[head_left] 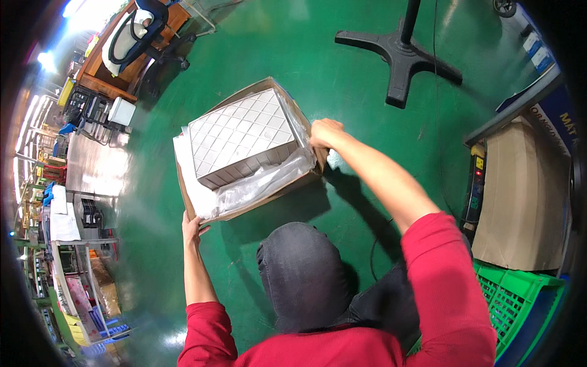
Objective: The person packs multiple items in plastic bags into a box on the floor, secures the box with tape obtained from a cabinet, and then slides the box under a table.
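In front of me is an opened cardboard box (pixel 265 206), set at a slant. Inside it sits a pale grey block with a diamond-grid top (pixel 241 131) and ribbed sides. Crumpled clear plastic wrap (pixel 269 180) lies along the near inner side, and a white sheet (pixel 188 165) lines the left. My left hand (pixel 192 229) grips the box's near left corner, with the thumb and fingers around the edge. At the right edge, my right hand (pixel 326 133) is closed over the rim and the plastic there; its fingertips are hidden.
A black stand base (pixel 405 52) rests on the green floor beyond the box. To my right are a green plastic crate (pixel 507 300) and a large brown cardboard piece (pixel 516 196). Far left stand an office chair (pixel 150 37), a wooden desk (pixel 101 85) and cluttered racks (pixel 85 241).
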`<state>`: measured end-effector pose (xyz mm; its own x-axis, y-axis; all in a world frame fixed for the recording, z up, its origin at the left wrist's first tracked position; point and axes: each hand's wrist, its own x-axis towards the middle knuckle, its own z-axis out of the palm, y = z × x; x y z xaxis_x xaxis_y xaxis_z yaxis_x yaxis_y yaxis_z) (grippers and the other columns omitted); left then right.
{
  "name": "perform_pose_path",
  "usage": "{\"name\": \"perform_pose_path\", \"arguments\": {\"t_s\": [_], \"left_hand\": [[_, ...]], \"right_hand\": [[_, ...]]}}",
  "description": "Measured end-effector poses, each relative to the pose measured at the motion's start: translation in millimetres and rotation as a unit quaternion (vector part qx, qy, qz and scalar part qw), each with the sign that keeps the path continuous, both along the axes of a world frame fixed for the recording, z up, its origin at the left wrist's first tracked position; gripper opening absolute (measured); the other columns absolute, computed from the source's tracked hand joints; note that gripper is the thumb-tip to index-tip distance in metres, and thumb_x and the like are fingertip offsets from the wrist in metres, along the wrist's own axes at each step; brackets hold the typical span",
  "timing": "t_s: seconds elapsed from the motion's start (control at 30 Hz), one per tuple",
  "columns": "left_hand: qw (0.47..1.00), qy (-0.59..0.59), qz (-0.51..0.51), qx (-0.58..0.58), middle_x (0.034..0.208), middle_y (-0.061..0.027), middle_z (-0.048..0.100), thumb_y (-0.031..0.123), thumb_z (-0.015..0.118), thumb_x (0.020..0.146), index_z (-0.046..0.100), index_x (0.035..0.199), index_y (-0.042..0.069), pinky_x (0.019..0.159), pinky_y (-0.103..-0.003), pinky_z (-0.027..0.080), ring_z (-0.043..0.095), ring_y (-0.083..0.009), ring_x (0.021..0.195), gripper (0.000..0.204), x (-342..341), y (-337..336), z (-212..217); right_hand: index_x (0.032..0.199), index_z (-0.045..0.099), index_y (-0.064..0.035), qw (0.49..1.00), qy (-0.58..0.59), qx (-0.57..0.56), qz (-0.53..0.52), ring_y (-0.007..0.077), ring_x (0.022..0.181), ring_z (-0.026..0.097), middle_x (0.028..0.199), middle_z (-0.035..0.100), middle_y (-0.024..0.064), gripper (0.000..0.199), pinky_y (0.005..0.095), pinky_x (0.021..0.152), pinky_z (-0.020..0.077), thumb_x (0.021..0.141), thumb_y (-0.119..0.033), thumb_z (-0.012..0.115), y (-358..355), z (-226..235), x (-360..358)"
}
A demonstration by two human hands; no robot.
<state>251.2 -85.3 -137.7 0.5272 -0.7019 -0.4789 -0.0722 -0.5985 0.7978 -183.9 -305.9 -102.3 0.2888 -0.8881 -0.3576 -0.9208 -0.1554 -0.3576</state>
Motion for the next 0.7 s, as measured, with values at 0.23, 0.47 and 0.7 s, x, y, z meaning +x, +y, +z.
{"name": "perform_pose_path", "arguments": {"t_s": [0.23, 0.47, 0.7], "left_hand": [[0.991, -0.043, -0.115, -0.042, 0.098, -0.0056, 0.055, -0.002, 0.044, 0.076, 0.034, 0.132, 0.011, 0.057, -0.025, 0.05, 0.054, -0.0115, 0.076, 0.058, -32, -9, 0], [0.964, 0.005, -0.266, -0.005, 0.109, -0.0082, 0.055, 0.004, 0.052, 0.078, 0.035, 0.13, 0.005, 0.068, -0.027, 0.047, 0.055, -0.0142, 0.089, 0.055, -151, -45, 21], [0.873, 0.096, -0.476, 0.034, 0.13, -0.0178, 0.041, 0.014, 0.061, 0.083, 0.03, 0.132, 0.007, 0.068, -0.031, 0.053, 0.055, -0.0234, 0.099, 0.058, -251, -88, 27]], "right_hand": [[0.091, 0.056, 0.0054, 0.993, -0.062, 0.093, -0.038, 0.039, 0.086, 0.058, 0.088, 0.06, 0.0255, 0.033, 0.0428, 0.074, 0.0465, 0.064, -0.015, 0.055, 63, -9, -91], [0.093, 0.054, 0.0046, 0.975, -0.051, 0.161, -0.144, 0.0378, 0.09, 0.058, 0.093, 0.06, 0.0243, 0.04, 0.0415, 0.077, 0.0462, 0.064, -0.022, 0.065, 154, 15, -228], [0.094, 0.055, 0.0026, 0.934, 0.018, 0.178, -0.309, 0.0364, 0.09, 0.058, 0.093, 0.061, 0.0221, 0.038, 0.0412, 0.078, 0.046, 0.067, -0.022, 0.066, 217, 27, -326]]}}
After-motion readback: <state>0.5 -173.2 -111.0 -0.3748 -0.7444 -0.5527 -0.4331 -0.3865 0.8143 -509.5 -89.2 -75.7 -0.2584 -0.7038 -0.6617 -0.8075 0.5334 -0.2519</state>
